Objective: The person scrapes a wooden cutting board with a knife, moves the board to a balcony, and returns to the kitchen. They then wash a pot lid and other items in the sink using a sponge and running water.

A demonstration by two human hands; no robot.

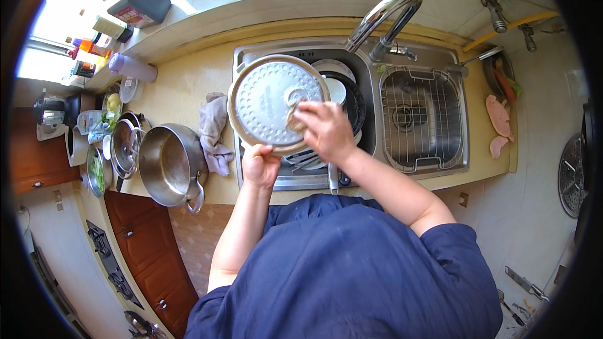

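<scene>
Over the left sink basin [370, 136], a round metal pot lid [259, 99] shows its dimpled face, which bears raised writing and some suds. My left hand [260, 167] grips the lid's lower rim, thumb on top. In my right hand [327, 127] is a brown scrubbing pad [295, 120], pressed against the dimpled face right of its middle. Partly hidden beneath the lid are a black pan [360, 99], a white bowl [335, 88] and other dishes. A pan handle [333, 179] sticks out over the sink's front edge.
The chrome faucet [391, 14] arches behind the basins. A wire basket [419, 113] sits in the right basin. Left of the sink are a grey cloth [214, 132] and a large steel pot [172, 165]. Pink gloves [499, 117] lie at the right.
</scene>
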